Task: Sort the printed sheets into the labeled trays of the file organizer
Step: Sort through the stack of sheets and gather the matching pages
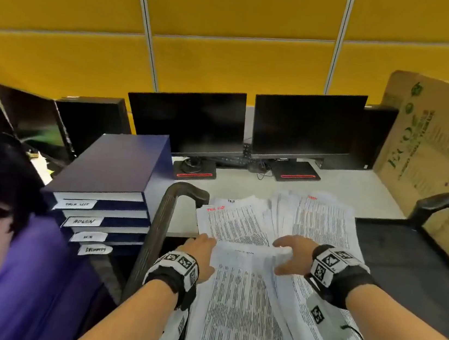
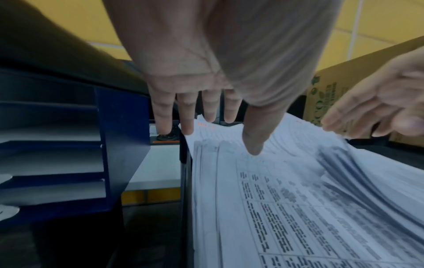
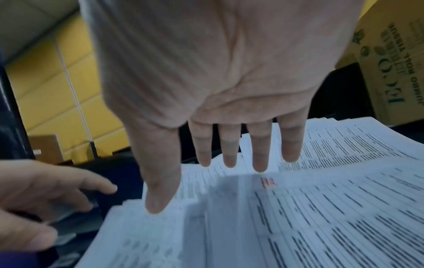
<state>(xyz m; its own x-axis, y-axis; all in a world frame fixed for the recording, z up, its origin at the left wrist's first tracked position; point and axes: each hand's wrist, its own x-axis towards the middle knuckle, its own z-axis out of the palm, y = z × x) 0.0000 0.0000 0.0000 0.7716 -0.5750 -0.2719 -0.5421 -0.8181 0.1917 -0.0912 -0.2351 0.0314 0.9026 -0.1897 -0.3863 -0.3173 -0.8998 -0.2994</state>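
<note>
Your left hand (image 1: 198, 252) and right hand (image 1: 290, 254): fingers straight, gripping nothing, poised over fanned printed sheets (image 1: 243, 300) between chair armrests. Blue file organizer (image 1: 107, 183) at left, trays labeled. Step looks like sheet selection. Next: read red heading, pinch one sheet.

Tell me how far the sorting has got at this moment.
Early to midway. Done: the organizer's trays show white sheets at their front edges, though how many I cannot tell. In hand: nothing is lifted; the left hand rests open at the left edge of the printed sheets, and the right hand hovers open above them, no grip yet. Left: a large fanned spread of sheets remains unsorted.
</note>
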